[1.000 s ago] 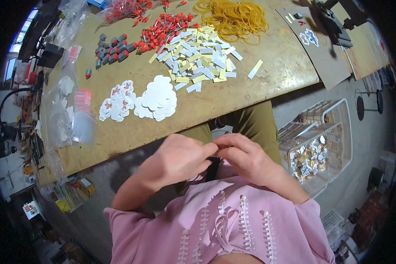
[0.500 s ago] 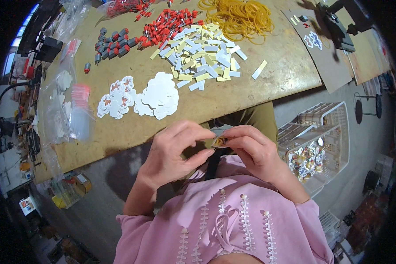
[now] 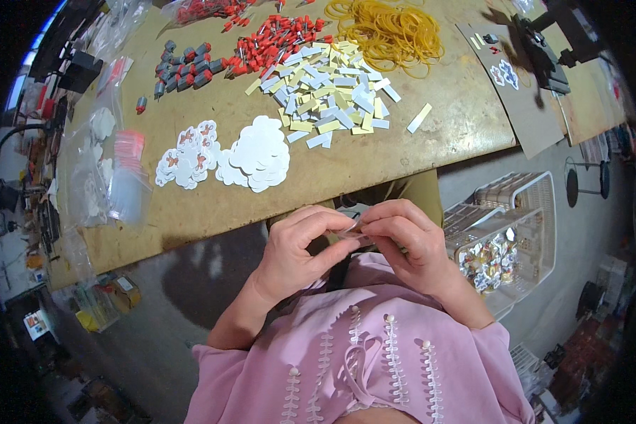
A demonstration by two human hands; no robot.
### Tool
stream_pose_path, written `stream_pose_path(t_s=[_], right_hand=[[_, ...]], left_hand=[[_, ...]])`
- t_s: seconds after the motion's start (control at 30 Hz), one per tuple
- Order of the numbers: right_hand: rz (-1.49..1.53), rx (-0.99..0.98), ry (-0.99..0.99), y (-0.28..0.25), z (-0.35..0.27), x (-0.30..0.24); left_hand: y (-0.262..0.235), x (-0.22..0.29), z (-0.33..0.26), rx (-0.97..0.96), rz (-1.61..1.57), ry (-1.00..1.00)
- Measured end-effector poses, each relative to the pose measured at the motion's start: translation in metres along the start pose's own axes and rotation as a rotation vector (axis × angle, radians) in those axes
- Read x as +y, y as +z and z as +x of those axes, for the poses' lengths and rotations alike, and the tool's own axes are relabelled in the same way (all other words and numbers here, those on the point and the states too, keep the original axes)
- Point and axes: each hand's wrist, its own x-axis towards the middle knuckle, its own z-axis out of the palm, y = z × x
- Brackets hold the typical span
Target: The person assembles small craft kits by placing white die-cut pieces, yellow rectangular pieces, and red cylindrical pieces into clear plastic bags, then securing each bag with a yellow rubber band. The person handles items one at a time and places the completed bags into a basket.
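Above my lap, just off the table's near edge, both hands meet at a small clear plastic bag [image 3: 355, 229]. My left hand [image 3: 295, 244] pinches its left side between thumb and index finger. The fingers of my right hand [image 3: 408, 237] are closed on its other side. What the bag contains is mostly hidden by my fingers. On the table beyond my hands lie a stack of white cloud-shaped cards [image 3: 256, 155] and some printed cutout cards [image 3: 189, 155]. Farther back is a heap of small yellow and pale-blue strips [image 3: 336, 95].
Red-capped small parts [image 3: 272, 42], grey cylindrical parts [image 3: 187, 67] and amber rubber bands [image 3: 396, 32] are heaped at the back of the table [image 3: 459, 116]. Clear bags [image 3: 127, 184] lie at left. A white plastic basket [image 3: 540, 244] holding packed pieces [image 3: 489, 261] stands at my right.
My left hand has moved right and its fingers have closed on the bag, which my right hand was holding. The yellowish contents that showed before are now covered.
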Motion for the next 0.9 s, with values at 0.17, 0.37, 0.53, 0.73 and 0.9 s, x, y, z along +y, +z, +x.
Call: stream_pose_path(t_s=[0.17, 0.37, 0.53, 0.73, 0.9], right_hand=[[0.019, 0.061, 0.087, 0.003, 0.005, -0.004], [0.713, 0.134, 0.638, 0.0, -0.004, 0.003], [0.827, 0.102, 0.638, 0.0, -0.011, 0.013], [0.22, 0.107, 0.445, 0.014, -0.007, 0.0], [0.101, 0.027, 0.4, 0.009, -0.005, -0.011]], left_hand=[[0.006, -0.002, 0.0, 0.073, -0.03, 0.02], [0.008, -0.007, -0.007, 0.148, -0.136, -0.078], [0.009, -0.01, -0.008, 0.129, -0.111, -0.088], [0.025, -0.004, 0.007, 0.165, 0.175, 0.071], [0.026, -0.004, 0.005, 0.172, 0.164, 0.145]])
